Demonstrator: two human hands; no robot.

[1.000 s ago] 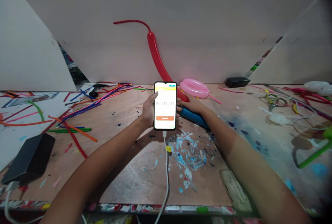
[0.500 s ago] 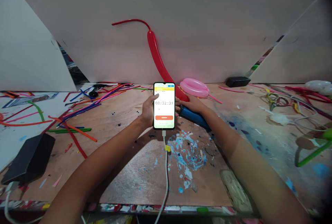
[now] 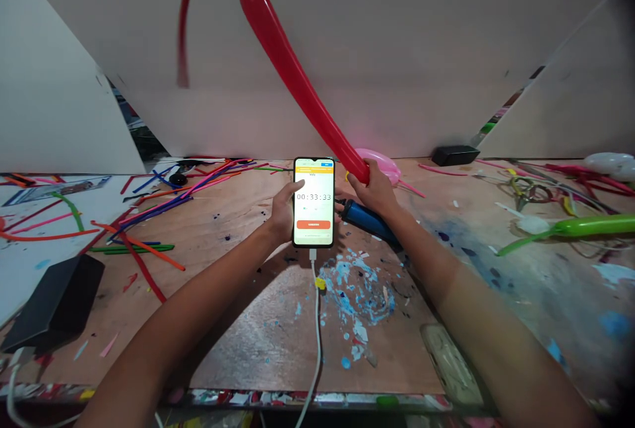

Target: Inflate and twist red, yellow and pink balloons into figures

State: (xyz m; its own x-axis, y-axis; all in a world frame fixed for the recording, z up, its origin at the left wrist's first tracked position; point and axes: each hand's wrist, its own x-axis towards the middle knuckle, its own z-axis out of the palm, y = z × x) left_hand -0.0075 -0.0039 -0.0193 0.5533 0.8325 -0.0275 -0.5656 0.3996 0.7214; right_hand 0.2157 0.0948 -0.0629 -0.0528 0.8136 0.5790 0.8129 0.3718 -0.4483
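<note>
My left hand (image 3: pixel 284 212) is wrapped round a smartphone (image 3: pixel 313 210), held upright with a timer on its screen and a white cable (image 3: pixel 318 322) plugged in below. Closed on the lower end of a long red balloon (image 3: pixel 297 81) is my right hand (image 3: pixel 374 191). The balloon slants up to the left and ends in a thin, uninflated tail that hangs over. Just under my right hand lies a blue balloon pump (image 3: pixel 370 219). Behind that hand, a pink balloon (image 3: pixel 387 162) is partly hidden.
Uninflated balloons in several colours (image 3: pixel 169 210) lie at the left, near a black box (image 3: pixel 57 302). Scissors (image 3: pixel 530 191) and a green balloon (image 3: pixel 595 225) are at the right. A small black box (image 3: pixel 455 155) stands by the white back panel (image 3: pixel 421 51). A clear phone case (image 3: pixel 451 362) lies in front.
My right hand has lifted the red balloon, which reaches higher and further left with its tail swinging down. The green balloon at the right has come further into view. My left hand keeps the smartphone still.
</note>
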